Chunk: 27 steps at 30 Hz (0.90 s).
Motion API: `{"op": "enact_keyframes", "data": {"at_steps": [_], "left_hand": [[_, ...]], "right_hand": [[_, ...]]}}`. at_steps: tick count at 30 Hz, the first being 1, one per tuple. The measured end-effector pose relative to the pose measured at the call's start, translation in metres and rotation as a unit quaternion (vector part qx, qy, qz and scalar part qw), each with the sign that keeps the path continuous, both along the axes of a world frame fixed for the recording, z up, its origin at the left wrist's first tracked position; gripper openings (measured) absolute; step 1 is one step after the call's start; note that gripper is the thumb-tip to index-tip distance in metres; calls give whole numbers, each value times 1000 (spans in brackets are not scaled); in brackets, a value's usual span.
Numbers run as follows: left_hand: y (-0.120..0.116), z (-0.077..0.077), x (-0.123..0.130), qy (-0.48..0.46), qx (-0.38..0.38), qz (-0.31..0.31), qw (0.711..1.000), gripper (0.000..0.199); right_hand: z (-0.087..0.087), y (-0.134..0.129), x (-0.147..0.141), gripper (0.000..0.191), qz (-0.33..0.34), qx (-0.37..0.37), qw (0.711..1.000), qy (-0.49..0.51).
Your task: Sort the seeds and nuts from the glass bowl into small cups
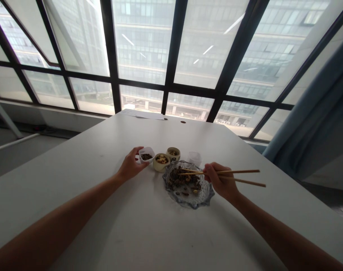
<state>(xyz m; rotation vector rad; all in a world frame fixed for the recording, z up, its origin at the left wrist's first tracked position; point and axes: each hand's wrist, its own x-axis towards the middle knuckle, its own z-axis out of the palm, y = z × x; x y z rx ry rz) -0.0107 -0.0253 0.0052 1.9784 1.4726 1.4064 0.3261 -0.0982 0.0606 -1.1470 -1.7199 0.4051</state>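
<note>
My left hand (132, 164) holds a small white square bowl (150, 160) by its sides, with dark bits inside. Two wooden chopsticks (239, 171) are gripped in my right hand (220, 180), their tips over the dark pile in a scalloped clear glass dish (194, 205). That dish holds dark seeds or dried pieces and a few pale nuts. Between the white bowl and the dish stands a cream cup (159, 168) with nuts in it. Behind it is a second cream cup (174, 156) with dark lettering, also holding some pieces. A translucent cup (195, 157) stands behind the dish.
The white table (131, 226) reaches toward large black-framed windows. Papers (143, 114) lie at its far edge, near two dark round spots. A blue curtain (309, 109) hangs at the right, and a white metal frame (7, 114) stands at the left.
</note>
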Motion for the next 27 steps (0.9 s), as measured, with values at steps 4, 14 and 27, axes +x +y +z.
{"op": "enact_keyframes", "data": {"at_steps": [4, 14, 27], "left_hand": [[1, -1, -1, 2, 8, 0, 1000, 63], [-2, 3, 1, -1, -11, 3, 1000, 65], [-1, 6, 2, 2, -36, -1, 999, 71]], "right_hand": [[-12, -4, 4, 43, -32, 56, 997, -45], [-20, -11, 8, 41, 77, 88, 993, -26], [-6, -4, 16, 53, 39, 76, 995, -55]]}}
